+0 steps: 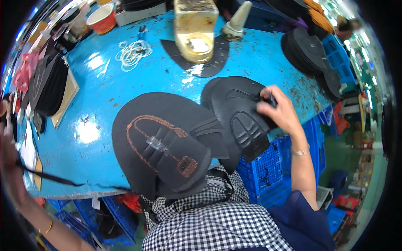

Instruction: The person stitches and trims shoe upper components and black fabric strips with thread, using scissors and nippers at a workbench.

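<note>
Two piles (236, 109), one strip (54, 178); right fingers (272, 90) curl at one pile's edge, left fingers (8, 158) by the strip; can't tell either grip.

Stitched piece (138, 106): we saw it black and rounded, with orange outline stitching and a glossy spot mid-piece, overhanging the table's (100, 150) near edge.
Ridged pieces (238, 102): we found these black, overlapping, just to its right.
Dark strip (54, 179): we saw it narrow, slanting across the near left corner.
</note>
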Demonstrator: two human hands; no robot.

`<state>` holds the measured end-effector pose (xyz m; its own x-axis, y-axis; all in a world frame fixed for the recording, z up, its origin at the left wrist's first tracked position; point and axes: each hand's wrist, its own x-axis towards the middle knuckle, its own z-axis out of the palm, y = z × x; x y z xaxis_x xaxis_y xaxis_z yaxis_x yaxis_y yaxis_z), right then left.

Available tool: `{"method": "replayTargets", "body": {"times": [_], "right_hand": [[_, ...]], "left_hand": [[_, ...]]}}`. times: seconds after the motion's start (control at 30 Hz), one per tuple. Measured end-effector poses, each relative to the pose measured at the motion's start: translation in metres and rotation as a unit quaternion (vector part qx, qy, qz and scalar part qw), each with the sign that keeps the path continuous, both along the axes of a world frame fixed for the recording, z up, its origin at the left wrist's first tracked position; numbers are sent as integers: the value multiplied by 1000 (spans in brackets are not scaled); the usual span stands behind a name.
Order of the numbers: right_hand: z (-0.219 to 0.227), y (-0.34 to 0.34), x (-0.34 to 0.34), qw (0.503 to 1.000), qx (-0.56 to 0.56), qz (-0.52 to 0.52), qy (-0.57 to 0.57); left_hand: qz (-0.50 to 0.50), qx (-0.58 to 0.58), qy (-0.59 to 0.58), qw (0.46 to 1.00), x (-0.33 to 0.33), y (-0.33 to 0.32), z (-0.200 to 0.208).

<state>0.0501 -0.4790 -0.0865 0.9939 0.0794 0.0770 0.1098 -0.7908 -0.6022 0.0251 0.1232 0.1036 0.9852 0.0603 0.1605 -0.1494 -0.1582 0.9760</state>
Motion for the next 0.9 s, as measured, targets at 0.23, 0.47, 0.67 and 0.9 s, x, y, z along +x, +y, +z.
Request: {"method": "replayTargets", "body": {"times": [0.23, 0.47, 0.67, 0.9], "right_hand": [[20, 12, -14, 983, 2, -66, 172], [6, 2, 44, 995, -97, -13, 3], [41, 49, 50, 989, 126, 67, 44], [73, 138, 59, 863, 139, 484, 40]], "left_hand": [[-245, 239, 90, 935, 44, -125, -53], [-420, 195, 195, 865, 58, -175, -88], [-397, 270, 194, 855, 63, -187, -108], [-361, 267, 151, 881, 57, -188, -112]]}}
